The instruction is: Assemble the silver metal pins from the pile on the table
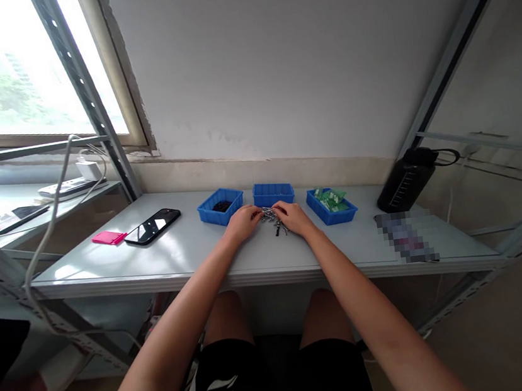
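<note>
My left hand [244, 221] and my right hand [293, 216] meet over a small pile of slim metal pieces [269, 214] on the grey shelf table. The fingers of both hands are curled in at the pile's two sides, and what they pinch is too small to make out. One dark-tipped piece [277, 231] lies at the near edge of the heap. Behind my left hand stands a blue bin [206, 216] with small black parts [221, 207]. Another blue bin [273, 193] is just behind the pile. Right of my right hand, a third blue bin [335, 217] holds green packets [330, 199].
A black phone [153, 226] and a pink item [109, 237] lie at the left. On the right are a black bottle [406, 179] and a blurred-out flat object [406, 238]. A white cable [50, 227] hangs by the left shelf post. Part of another person [7, 372] shows lower left.
</note>
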A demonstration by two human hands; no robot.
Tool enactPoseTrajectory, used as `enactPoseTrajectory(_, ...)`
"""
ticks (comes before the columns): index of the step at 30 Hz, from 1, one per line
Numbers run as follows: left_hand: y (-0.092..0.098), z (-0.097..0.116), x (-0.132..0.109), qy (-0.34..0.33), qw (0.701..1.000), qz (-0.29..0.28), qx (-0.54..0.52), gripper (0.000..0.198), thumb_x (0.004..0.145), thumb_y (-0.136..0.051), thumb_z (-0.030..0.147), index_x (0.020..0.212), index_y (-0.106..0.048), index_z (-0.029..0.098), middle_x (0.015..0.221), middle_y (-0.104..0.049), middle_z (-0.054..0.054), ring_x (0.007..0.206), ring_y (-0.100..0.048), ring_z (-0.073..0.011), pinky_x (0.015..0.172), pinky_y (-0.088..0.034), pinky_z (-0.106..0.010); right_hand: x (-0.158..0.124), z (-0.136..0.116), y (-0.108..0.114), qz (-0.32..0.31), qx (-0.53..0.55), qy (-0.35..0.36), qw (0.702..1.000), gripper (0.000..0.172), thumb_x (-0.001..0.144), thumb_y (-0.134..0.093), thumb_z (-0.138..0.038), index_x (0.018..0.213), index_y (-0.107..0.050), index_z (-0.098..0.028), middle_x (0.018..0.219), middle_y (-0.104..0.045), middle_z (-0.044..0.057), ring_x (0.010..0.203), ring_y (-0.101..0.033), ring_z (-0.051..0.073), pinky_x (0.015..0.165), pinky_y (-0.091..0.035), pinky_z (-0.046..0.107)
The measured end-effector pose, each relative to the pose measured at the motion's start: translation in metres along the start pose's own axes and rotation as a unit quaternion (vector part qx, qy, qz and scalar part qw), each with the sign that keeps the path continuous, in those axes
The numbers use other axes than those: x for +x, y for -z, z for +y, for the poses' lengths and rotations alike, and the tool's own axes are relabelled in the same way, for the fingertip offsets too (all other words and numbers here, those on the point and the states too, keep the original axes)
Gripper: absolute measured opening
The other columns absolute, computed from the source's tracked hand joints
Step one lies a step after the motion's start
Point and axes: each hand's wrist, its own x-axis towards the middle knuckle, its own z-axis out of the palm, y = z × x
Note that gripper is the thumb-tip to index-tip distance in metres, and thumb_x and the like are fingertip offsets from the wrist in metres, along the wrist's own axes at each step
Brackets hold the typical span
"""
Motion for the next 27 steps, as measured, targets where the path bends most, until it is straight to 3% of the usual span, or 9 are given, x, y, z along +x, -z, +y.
enactPoseTrajectory(11, 0.0002, 0.0000, -0.0003, -0.005, 1.000, -0.029, 0.006, 0.020, 0.085, -0.052, 0.027, 0.087, -0.071, 0.020, 0.087, -0.067, -0.005, 0.079, -0.060, -0.0192, 0.070, -0.045, -0.025, 0.0016, -0.0019, -0.0019, 0.016, 0.009, 0.007, 1.000, 0.026, 0.091, -0.041, -0.035, 0.096, -0.063, -0.022, 0.080, -0.068, 0.002, 0.073, -0.061, 0.016, 0.065, -0.041, 0.024)
enactPoseTrajectory(27, -0.0002, 0.0019, 0.0007, -0.018, 0.999, 0.033, -0.017, 0.020, 0.089, -0.050, 0.030, 0.091, -0.067, 0.019, 0.087, -0.062, -0.004, 0.081, -0.058, -0.0178, 0.070, -0.044, -0.026, -0.0018, -0.0037, -0.0018, -0.054, -0.065, 0.013, 0.996, 0.020, 0.092, -0.044, -0.029, 0.099, -0.063, -0.024, 0.090, -0.070, 0.004, 0.085, -0.063, 0.019, 0.070, -0.041, 0.024)
